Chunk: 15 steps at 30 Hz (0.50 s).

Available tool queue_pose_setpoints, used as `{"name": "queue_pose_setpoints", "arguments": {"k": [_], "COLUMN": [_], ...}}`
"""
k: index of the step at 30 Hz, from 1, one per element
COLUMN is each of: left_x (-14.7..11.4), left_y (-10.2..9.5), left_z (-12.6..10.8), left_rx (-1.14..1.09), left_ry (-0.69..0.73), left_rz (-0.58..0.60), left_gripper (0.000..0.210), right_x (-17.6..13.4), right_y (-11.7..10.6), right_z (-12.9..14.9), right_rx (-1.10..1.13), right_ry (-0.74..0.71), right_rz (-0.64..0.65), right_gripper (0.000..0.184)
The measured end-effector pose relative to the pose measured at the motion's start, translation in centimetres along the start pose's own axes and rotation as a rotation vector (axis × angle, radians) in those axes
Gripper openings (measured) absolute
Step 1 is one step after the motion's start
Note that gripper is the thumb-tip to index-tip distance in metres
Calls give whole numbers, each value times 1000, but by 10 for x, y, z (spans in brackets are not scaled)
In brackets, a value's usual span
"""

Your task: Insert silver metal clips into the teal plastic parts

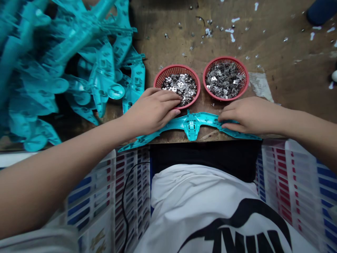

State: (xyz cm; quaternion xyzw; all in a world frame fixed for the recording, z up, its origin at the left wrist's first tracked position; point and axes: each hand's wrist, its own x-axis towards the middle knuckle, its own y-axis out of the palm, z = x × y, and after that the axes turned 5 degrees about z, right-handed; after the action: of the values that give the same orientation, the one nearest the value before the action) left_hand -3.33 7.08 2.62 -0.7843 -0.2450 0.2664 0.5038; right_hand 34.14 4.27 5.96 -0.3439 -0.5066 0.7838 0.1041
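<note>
Worn brown wooden workbench (276,52), scuffed and dotted with small white and silver scraps, fills the upper part of the view from above.

At its near edge lies a long teal plastic frame piece (191,125), shaped like spread wings with a pointed center, lying flat and crosswise. Both hands rest on it.

The left hand (154,110) lies palm down on the left wing of the frame piece, fingers loosely extended and close together. Its fingertips reach over the near rim of the left red basket (160,75) and touch the small silver metal parts (180,86) inside. Whether it is pinching one cannot be told.

The right hand (246,114) lies palm down on the right wing, fingers curled slightly and pressed to the plastic, gripping nothing else.

Just beyond the right hand sits a 2nd round red basket (243,70), also heaped with shiny metal parts (225,80). The 2 baskets stand side by side, nearly touching.

Further to the left of the left hand, a big tangled pile of teal frames (65,63) covers that end of the bench and crowds in toward the left basket.

Nearer than the hands, below the bench edge, the person's white shirt (200,196) with a black print shows, flanked on both sides by white crates (295,175) with red and blue markings. A thin black cable (125,196) hangs over the left crate.
</note>
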Motion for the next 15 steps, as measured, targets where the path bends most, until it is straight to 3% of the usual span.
{"name": "queue_pose_setpoints", "arguments": {"k": [6,15], "left_x": [0,-3], "left_y": [-2,0], "left_z": [0,4], "left_rx": [-31,-110], "left_ry": [-2,68], "left_rz": [-19,-163], "left_gripper": [74,60], "right_x": [-1,0], "right_y": [-9,-10], "right_z": [4,5], "right_rx": [9,13], "right_ry": [31,41], "right_rz": [70,95], "right_gripper": [33,31]}}
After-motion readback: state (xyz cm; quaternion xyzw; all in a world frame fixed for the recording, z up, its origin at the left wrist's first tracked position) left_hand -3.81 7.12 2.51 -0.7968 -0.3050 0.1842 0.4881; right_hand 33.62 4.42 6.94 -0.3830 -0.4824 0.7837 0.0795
